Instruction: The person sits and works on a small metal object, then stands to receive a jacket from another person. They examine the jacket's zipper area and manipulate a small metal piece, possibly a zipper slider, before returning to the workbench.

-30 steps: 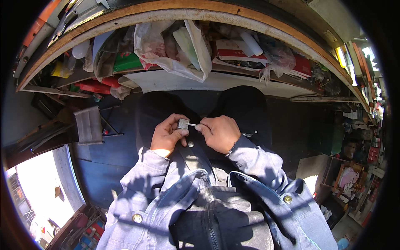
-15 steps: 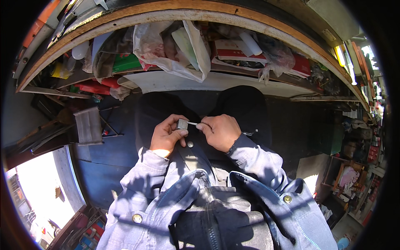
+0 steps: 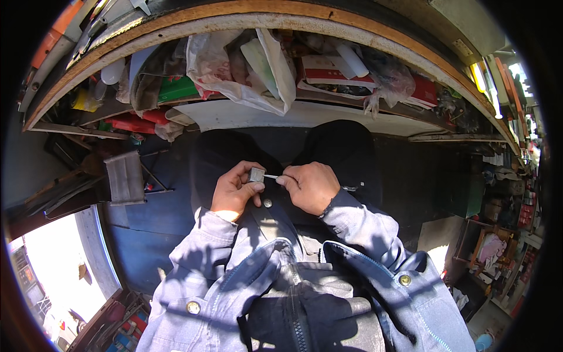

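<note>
Between the thumb and fingers of my left hand (image 3: pixel 234 192) is a small grey metal block (image 3: pixel 256 175), held above my lap. My right hand (image 3: pixel 311 186) is closed around a thin metal rod-like tool (image 3: pixel 270 176), most of it hidden inside the fist. The tool's slim end points left and reaches the block's right side; whether it enters the block is too small to tell. Both hands are close together over my dark trousers (image 3: pixel 343 146), with sleeves of a blue-grey jacket behind them.
Ahead runs a wooden bench edge (image 3: pixel 281 23), with a shelf beneath holding a white plastic bag (image 3: pixel 275 76), a red and white box (image 3: pixel 328 73) and a green box (image 3: pixel 176 89). A folding stool (image 3: pixel 125 178) stands at the left. Cluttered shelves (image 3: pixel 510 234) line the right.
The tool and my right hand have shifted very slightly at the block. My left hand and the block stay in the same place.
</note>
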The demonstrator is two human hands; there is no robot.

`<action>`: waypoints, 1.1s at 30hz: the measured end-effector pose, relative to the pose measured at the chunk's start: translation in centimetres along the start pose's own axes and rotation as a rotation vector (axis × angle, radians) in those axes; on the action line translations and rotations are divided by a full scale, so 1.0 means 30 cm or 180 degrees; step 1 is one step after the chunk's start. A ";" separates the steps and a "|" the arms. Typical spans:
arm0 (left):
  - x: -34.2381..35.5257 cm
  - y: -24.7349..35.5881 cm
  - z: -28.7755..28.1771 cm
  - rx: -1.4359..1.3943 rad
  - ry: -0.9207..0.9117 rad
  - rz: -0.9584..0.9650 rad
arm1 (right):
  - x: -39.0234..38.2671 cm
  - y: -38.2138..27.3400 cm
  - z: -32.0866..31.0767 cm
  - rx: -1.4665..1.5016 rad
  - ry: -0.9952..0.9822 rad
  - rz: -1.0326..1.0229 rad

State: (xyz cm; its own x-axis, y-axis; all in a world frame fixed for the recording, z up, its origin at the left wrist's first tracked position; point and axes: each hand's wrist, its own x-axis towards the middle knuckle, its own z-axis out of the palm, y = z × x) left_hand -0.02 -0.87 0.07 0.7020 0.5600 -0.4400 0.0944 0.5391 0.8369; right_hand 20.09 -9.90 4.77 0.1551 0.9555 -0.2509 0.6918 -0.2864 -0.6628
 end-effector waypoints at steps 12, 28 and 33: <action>0.001 0.003 0.004 0.0022 0.0031 -0.0003 | -0.005 -0.005 -0.007 0.0067 -0.0169 0.0112; 0.003 0.002 0.001 0.0005 0.0027 -0.0023 | 0.006 0.005 0.003 0.0024 -0.0017 0.0157; 0.005 0.003 0.001 0.0025 0.0020 0.0023 | 0.003 0.005 0.003 0.0162 -0.0099 0.0060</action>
State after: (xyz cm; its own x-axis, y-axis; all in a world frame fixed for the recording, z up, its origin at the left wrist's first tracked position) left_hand 0.12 -0.77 0.10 0.6981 0.5679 -0.4360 0.0949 0.5301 0.8426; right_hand 20.14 -9.85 4.57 0.1453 0.9474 -0.2851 0.6522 -0.3084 -0.6925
